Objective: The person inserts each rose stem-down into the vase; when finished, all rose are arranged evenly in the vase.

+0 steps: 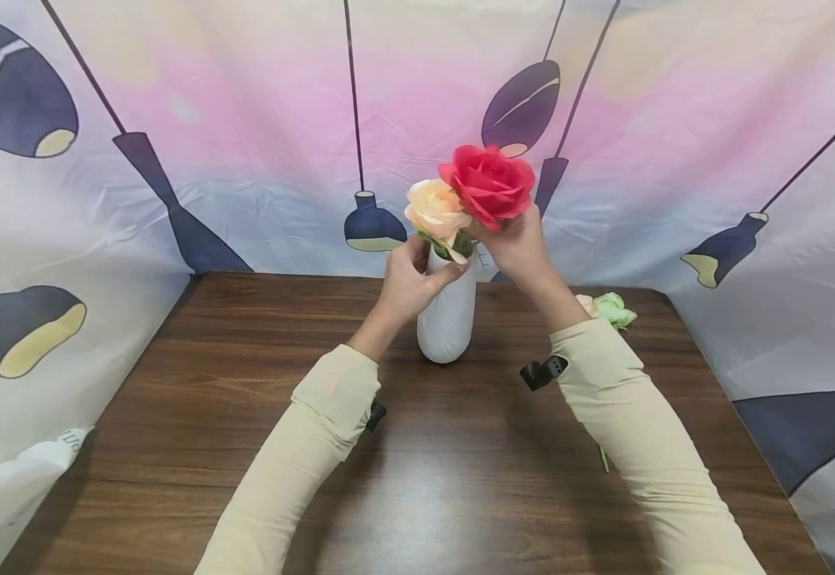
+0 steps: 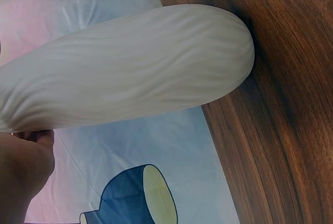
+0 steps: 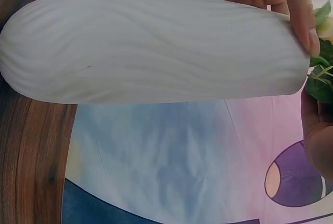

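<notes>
A white ribbed vase stands upright on the table. My left hand grips it near the rim, and in the right wrist view that thumb lies along the vase's top end. A peach rose sits in the mouth, its green leaves just above the rim. Beside it, my right hand holds a red rose from below the bloom; its stem and the fingertips on it are hidden. The left wrist view is filled mostly by the vase body.
Behind my right forearm, a pale green flower lies on the brown wooden table, with a peach bloom partly hidden next to it. A green stem pokes out below the sleeve. Printed cloth walls in the table's back and sides.
</notes>
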### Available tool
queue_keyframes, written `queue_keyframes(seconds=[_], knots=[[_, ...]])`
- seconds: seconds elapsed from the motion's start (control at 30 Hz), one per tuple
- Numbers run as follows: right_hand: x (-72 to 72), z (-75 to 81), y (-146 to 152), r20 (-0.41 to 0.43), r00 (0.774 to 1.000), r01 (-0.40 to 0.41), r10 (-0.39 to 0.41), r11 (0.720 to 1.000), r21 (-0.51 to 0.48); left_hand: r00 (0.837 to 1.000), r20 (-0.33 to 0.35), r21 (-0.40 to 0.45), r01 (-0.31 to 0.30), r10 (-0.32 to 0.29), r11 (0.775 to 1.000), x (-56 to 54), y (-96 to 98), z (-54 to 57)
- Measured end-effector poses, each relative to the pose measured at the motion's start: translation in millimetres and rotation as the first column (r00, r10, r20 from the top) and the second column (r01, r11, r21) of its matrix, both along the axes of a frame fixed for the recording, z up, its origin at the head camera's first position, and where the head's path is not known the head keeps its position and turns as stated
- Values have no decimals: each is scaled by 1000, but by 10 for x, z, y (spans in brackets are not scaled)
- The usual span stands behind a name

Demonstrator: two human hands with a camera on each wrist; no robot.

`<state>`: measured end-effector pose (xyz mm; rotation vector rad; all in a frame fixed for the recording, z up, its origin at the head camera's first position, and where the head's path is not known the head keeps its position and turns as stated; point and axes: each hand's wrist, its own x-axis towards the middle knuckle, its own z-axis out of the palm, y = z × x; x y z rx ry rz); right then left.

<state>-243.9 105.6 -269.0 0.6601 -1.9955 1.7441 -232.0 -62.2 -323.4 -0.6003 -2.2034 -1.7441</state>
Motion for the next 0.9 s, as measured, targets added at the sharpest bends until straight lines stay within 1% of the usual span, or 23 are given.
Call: queue_keyframes(seconds=[0.1, 0.17, 0.33, 0.4, 0.5, 0.53, 0.6, 0.77, 0.83, 0.9], knots=[[-6, 13, -10, 9, 1000, -5, 5, 1000, -4, 1000, 3, -6, 2, -2, 1000, -1, 0, 15], [-16, 14, -15, 5, 1000, 7, -7, 1000, -5, 1000, 7, -8, 3, -3, 1000, 2, -4, 24], [-37, -26, -6, -14, 999, 47, -47, 998, -45, 1000, 7, -8, 0, 0, 1000, 15, -9, 27], [-24, -58, 11, -8, 999, 46, -46, 996, -72, 1000, 8, -8, 1, -1, 1000, 19, -10, 18], [20, -101, 43, 16, 999, 38, -36, 994, -101, 1000, 10, -5, 5, -5, 1000, 23, -11, -1], [41, -111, 53, 25, 999, 25, -22, 993, -114, 1000, 9, -4, 6, -6, 1000, 23, -12, -7], [81, -130, 82, 26, 999, 25, -22, 995, -101, 1000, 3, 2, 5, -5, 1000, 23, -12, -14], [171, -184, 162, -20, 998, 56, -58, 996, -63, 1000, -11, 23, 16, -15, 1000, 14, -8, -10], [213, -200, 196, -39, 997, 61, -64, 996, -69, 1000, -9, 29, 20, -20, 999, 10, -7, -5], [261, -210, 226, -49, 998, 34, -39, 994, -105, 1000, -2, 29, 19, -19, 999, 11, -6, 2]])
